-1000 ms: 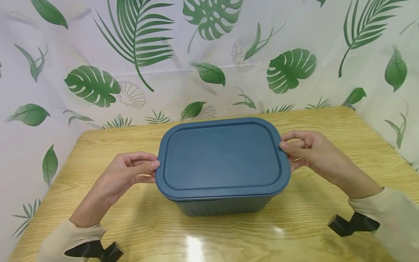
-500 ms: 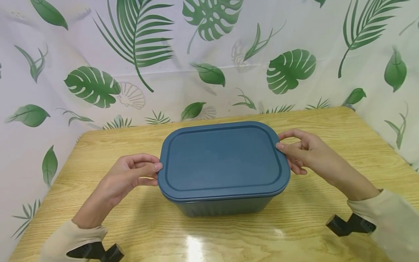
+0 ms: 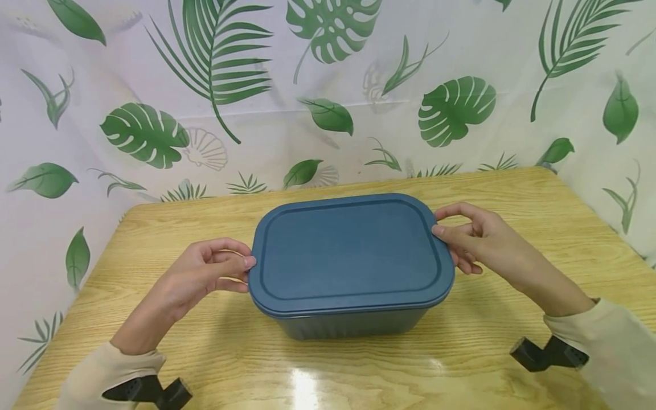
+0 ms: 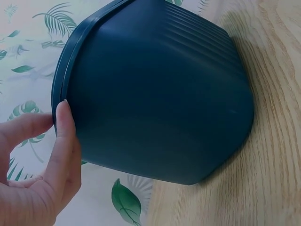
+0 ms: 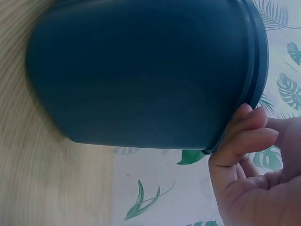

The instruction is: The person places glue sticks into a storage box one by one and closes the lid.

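A dark blue lid [image 3: 348, 250] with a rounded-rectangle groove covers a matching deep storage box [image 3: 353, 324] on the table. At the lid's left end, my left hand [image 3: 205, 273] pinches the rim, thumb on top and fingers below. My right hand [image 3: 479, 233] grips the opposite end the same way. Seen from the left wrist, the box's smooth end wall [image 4: 155, 103] stands below the rim, with my thumb and fingertips at the lid's edge. In the right wrist view, curled fingertips [image 5: 244, 120] touch the underside of the rim. The box's inside is hidden.
The wooden table [image 3: 215, 364] extends on all sides of the box. A white cloth with green leaf prints [image 3: 369, 114] hangs behind it and along both sides. Small black cameras [image 3: 550, 353] sit at the sleeves.
The lid has come down and slightly nearer at its far edge, and its left end has shifted a little right. Both hands have moved with it, still on the rim.
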`<state>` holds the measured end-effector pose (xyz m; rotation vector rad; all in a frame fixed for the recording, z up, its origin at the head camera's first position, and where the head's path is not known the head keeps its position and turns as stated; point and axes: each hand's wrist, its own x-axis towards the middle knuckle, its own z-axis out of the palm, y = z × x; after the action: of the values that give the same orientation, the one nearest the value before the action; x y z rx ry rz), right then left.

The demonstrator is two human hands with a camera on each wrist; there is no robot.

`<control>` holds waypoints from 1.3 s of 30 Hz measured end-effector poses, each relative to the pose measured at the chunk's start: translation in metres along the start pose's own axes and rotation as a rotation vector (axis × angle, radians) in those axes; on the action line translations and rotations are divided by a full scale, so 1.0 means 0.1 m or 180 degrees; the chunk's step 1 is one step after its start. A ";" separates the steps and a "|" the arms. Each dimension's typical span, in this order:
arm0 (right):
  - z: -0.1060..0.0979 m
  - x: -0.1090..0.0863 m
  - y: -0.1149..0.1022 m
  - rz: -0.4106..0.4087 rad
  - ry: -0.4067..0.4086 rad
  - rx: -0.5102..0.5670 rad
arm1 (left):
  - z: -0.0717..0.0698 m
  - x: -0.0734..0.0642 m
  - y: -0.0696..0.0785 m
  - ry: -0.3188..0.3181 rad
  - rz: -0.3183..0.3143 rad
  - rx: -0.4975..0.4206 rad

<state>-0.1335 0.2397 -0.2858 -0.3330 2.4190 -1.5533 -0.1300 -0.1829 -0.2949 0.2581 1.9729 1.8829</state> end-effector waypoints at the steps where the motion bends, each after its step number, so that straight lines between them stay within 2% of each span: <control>1: 0.00 0.00 0.01 0.0019 0.0000 -0.0003 | 0.00 0.00 0.00 0.0001 -0.0015 0.0012; 16: 0.03 -0.03 0.03 -0.0010 0.0007 0.0070 | 0.01 -0.02 -0.03 -0.0066 -0.0076 0.0124; 20: 0.03 -0.03 0.04 -0.0040 0.0021 0.0028 | 0.02 -0.02 -0.02 -0.0002 -0.0069 0.0292; 22: 0.03 -0.03 0.04 -0.0160 0.0123 -0.0134 | 0.04 -0.03 0.00 0.0136 0.0075 0.0665; 27: 0.10 -0.06 -0.04 -0.0734 0.0742 -0.1086 | 0.20 -0.05 0.08 0.0776 0.0736 0.2340; 29: 0.15 -0.06 -0.10 -0.0895 0.0894 -0.1432 | 0.29 -0.03 0.12 0.0895 0.0885 0.2831; 32: 0.22 -0.05 -0.21 -0.0917 0.0769 -0.1806 | 0.43 0.01 0.17 0.0797 0.0891 0.3290; 35: 0.29 -0.02 -0.30 -0.0762 0.0468 -0.2151 | 0.53 0.09 0.19 0.0668 0.0752 0.3706; 39: 0.34 0.03 -0.35 -0.0723 0.0139 -0.2522 | 0.61 0.18 0.18 0.0591 0.0598 0.4126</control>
<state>-0.1228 0.1955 -0.2681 -0.7333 3.0139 -0.5827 -0.1235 -0.1184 -0.2811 0.6245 3.0862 0.4199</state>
